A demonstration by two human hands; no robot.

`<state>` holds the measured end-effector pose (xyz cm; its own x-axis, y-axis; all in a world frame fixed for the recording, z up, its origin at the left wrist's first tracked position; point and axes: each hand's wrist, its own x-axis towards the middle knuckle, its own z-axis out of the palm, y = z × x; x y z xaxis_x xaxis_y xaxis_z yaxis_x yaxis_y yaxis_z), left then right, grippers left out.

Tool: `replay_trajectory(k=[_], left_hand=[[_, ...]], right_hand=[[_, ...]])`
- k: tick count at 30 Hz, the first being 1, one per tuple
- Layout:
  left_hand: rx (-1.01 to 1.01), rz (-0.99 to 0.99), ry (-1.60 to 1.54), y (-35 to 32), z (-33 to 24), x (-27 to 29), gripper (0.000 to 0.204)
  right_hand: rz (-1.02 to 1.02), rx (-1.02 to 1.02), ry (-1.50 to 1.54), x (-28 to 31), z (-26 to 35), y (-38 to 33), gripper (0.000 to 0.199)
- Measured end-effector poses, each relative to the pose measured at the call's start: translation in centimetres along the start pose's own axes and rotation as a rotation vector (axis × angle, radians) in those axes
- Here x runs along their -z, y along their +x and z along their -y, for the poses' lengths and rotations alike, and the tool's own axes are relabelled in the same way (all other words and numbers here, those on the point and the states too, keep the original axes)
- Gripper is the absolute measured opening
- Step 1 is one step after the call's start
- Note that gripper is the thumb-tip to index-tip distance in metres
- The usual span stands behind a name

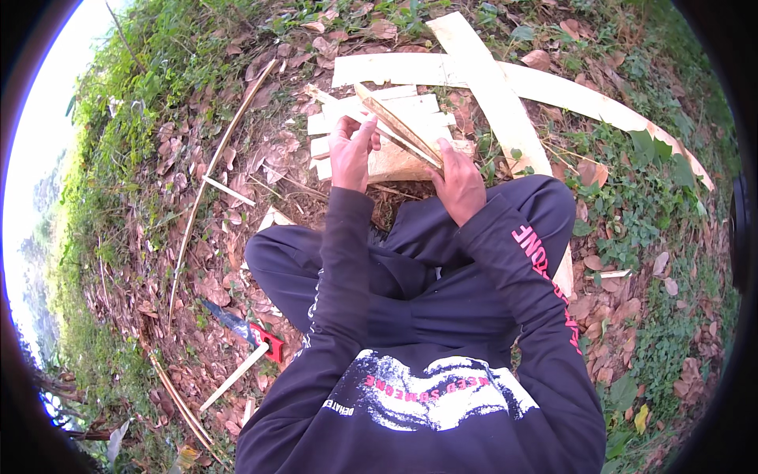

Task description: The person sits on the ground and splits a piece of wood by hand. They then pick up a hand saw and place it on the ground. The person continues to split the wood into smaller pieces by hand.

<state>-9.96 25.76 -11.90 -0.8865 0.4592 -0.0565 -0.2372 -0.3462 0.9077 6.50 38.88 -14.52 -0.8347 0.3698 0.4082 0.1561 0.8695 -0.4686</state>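
Observation:
My right hand is closed around the lower ends of two narrow wooden strips, which spread apart toward their far ends. The thicker strip has a brown face and points up and to the left. Beside it, the thinner pale strip runs toward my left hand, whose thumb and fingers pinch its far end. Whether the strips are still joined under my right hand cannot be made out. Directly beneath both hands lies a stack of short pale boards, with a thicker wood block at its near side.
Two long pale planks cross at the far right. On the left lie a long thin stick and a saw with a red handle, near a short pale stick. Dry leaves and green plants cover the ground.

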Motion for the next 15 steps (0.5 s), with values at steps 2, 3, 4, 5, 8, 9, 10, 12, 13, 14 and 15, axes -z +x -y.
replay_trajectory(k=[2, 3, 4, 5, 8, 9, 10, 12, 13, 14, 15], left_hand=[[0.022, -0.046, 0.025, 0.1, 0.3, -0.6, 0.017], [0.033, -0.069, 0.038, 0.1, 0.4, -0.9, 0.02], [0.045, -0.087, 0.015, 0.1, 0.5, -1.3, 0.028], [0.048, -0.1, 0.033, 0.1, 0.6, -1.5, 0.028], [0.054, -0.139, 0.082, 0.4, 0.8, -1.8, 0.031], [0.056, -0.152, 0.094, 0.5, 0.9, -1.9, 0.032], [0.058, -0.166, 0.106, 0.6, 0.9, -2.0, 0.032], [0.065, -0.183, 0.145, 0.9, 1.2, -1.8, 0.033], [0.067, -0.192, 0.165, 1.0, 1.4, -1.7, 0.033], [0.07, -0.196, 0.174, 1.0, 1.6, -1.8, 0.033], [0.073, -0.201, 0.182, 1.0, 1.8, -1.8, 0.033]], right_hand=[[-0.003, 0.01, 0.0, 0.0, 0.0, 0.0, 0.068], [-0.004, 0.006, -0.006, -0.1, 0.0, 0.0, 0.067], [-0.005, 0.001, -0.012, -0.1, 0.0, 0.0, 0.067], [-0.006, -0.004, -0.017, -0.1, 0.0, 0.0, 0.067], [-0.005, -0.02, 0.016, -0.2, 0.0, 0.0, 0.063], [0.0, 0.006, 0.014, -0.2, 0.0, 0.0, 0.061], [0.005, 0.032, 0.012, 0.0, 0.0, 0.1, 0.058], [0.023, 0.066, 0.019, 0.2, 0.1, 0.1, 0.055], [0.036, 0.075, 0.027, 0.2, 0.2, 0.1, 0.055], [0.05, 0.081, 0.034, 0.3, 0.2, 0.1, 0.054], [0.06, 0.08, 0.023, 0.3, 0.3, 0.1, 0.055]])
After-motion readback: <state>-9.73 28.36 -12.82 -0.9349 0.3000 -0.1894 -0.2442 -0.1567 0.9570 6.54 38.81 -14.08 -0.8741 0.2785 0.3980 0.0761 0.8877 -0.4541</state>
